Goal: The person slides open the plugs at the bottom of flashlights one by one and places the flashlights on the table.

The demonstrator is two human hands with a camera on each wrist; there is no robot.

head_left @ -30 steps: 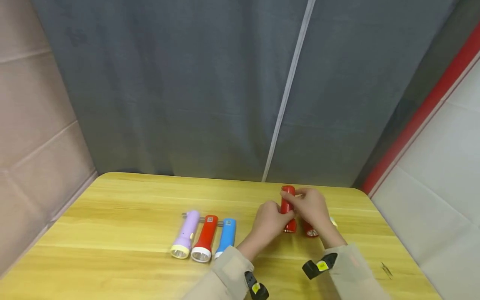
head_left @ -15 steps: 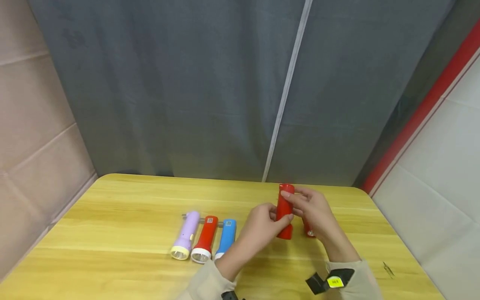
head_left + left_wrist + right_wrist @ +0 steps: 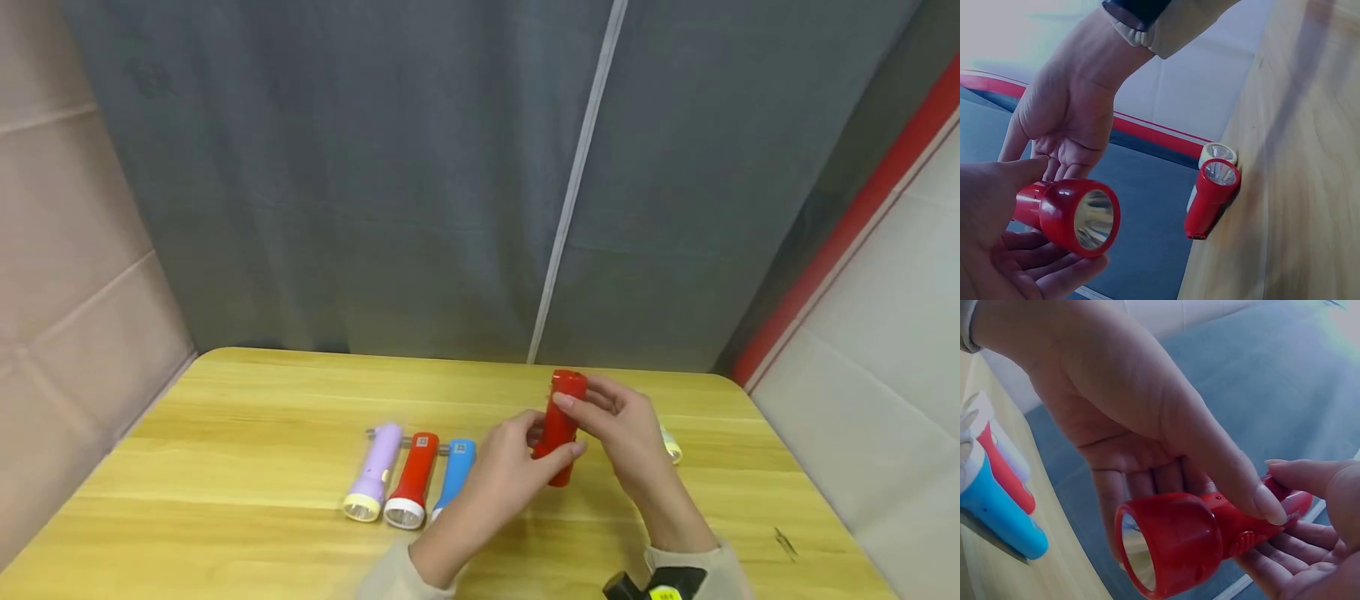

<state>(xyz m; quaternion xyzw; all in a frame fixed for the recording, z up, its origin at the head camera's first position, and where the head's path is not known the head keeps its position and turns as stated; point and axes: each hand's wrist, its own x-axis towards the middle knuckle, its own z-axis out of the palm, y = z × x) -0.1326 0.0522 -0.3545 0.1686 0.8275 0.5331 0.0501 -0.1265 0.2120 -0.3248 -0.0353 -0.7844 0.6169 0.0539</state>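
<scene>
Both hands hold one red flashlight above the table. Near its lamp end, the left hand grips it with the thumb across the body and the fingers underneath. Toward the tail end, the right hand pinches it, thumb on the near side. Its clear lens and wide red head show in the left wrist view. A ridged slide switch is visible on the body in the right wrist view. Another red flashlight lies on the table beside a pale flashlight, hidden behind the right hand in the head view.
Left of the hands, a purple flashlight, a red flashlight with a white head and a blue flashlight lie in a row on the wooden table. A grey curtain hangs behind.
Both hands have brought the red flashlight left and somewhat toward the person, tilting it. The right arm now covers the red flashlight on the table in the head view.
</scene>
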